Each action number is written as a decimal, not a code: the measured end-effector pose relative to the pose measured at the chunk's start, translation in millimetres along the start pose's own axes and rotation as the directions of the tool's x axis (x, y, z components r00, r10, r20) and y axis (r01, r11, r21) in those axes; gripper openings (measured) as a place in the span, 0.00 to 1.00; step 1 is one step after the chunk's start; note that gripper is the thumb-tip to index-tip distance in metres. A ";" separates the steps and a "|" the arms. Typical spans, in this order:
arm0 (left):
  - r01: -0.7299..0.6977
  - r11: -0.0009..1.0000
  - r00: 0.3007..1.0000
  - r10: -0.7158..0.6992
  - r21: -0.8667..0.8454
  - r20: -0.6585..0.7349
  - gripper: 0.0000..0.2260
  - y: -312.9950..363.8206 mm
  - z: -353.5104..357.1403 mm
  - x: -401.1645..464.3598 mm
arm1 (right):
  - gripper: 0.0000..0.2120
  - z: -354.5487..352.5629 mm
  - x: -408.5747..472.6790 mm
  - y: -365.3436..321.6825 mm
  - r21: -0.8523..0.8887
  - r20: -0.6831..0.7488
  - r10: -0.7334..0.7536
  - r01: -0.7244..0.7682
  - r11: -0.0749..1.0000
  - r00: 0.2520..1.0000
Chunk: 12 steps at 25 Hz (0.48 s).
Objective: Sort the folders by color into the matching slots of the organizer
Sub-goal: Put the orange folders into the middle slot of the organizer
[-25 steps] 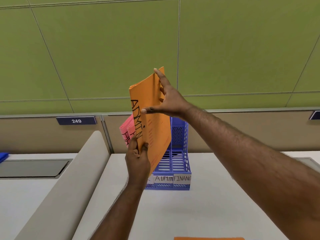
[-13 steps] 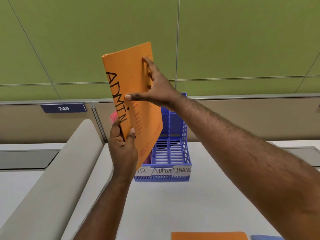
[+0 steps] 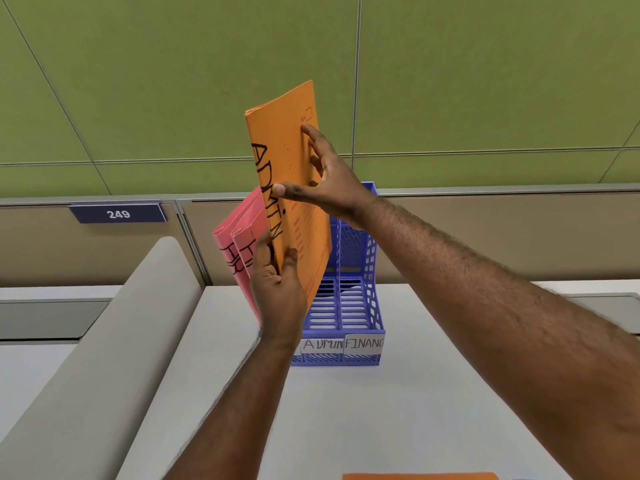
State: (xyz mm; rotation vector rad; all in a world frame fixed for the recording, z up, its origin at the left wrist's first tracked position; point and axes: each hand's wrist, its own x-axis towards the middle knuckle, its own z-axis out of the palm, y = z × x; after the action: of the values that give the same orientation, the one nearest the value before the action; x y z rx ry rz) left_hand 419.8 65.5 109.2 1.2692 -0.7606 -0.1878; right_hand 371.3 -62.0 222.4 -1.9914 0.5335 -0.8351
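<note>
While both hands (image 3: 298, 237) pinch it, orange folder (image 3: 287, 188) stands upright, spine leftward.

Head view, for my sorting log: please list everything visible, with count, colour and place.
Orange folder: 1, orange, marked ADMIN, held upright above the organizer.
Pink folders: 2, pink, standing in the organizer's leftmost slot.
Organizer: 1, blue plastic, on the desk near the partition; ADMIN and FINANC labels readable on the front.
Second orange folder: 1, orange, flat on the desk at the bottom edge.
Desk: 1, white, below the hands.
Number plate: 1, dark blue, reads 249, on the partition at left.
Wall panels: green, behind.
Left hand: grips the orange folder's lower edge.
Right hand: holds its upper part.
</note>
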 end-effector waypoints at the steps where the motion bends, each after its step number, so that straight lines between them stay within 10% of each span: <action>1: -0.002 1.000 1.000 0.002 -0.003 0.003 0.16 -3.8 3.8 0.7 | 0.55 -0.5 -1.2 4.2 0.006 -0.001 0.008 -0.008 1.000 1.000; 12: 0.049 0.999 0.988 -0.046 -0.016 0.145 0.18 -48.0 20.9 8.4 | 0.58 -1.1 -14.1 40.5 -0.014 0.007 0.069 -0.069 0.998 0.998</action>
State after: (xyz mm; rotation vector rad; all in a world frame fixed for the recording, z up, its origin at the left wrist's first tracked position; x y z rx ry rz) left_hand 426.6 29.4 71.0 1.2655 -0.8509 -0.3283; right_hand 359.0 -74.4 183.3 -1.9765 0.6017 -0.7836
